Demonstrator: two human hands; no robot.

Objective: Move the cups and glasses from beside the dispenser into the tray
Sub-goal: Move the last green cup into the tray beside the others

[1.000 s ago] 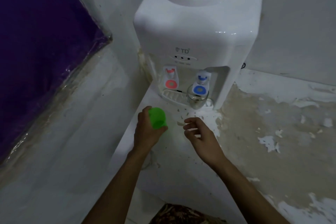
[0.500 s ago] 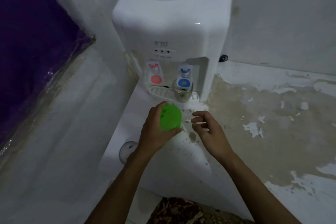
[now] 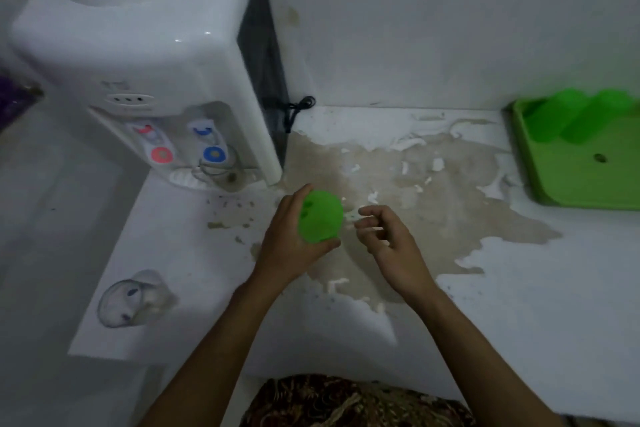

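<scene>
My left hand (image 3: 289, 246) grips a green plastic cup (image 3: 320, 217), held bottom-up above the counter. My right hand (image 3: 389, 243) hovers just to the cup's right, fingers loosely curled, holding nothing. A clear glass (image 3: 221, 172) stands on the drip tray under the blue tap of the white dispenser (image 3: 138, 45). Another clear glass (image 3: 128, 298) sits near the counter's left front corner. The green tray (image 3: 581, 180) lies at the far right with two green cups (image 3: 581, 118) at its back.
The white counter (image 3: 485, 305) has a large patch of peeled, stained paint right of the dispenser. A black cord (image 3: 294, 109) hangs behind the dispenser. A wall runs along the back. Patterned cloth (image 3: 346, 402) shows at the bottom edge.
My view has swung to the right, bringing the green tray into sight. The left hand has carried the green cup rightward, away from the dispenser, with the right hand moving alongside.
</scene>
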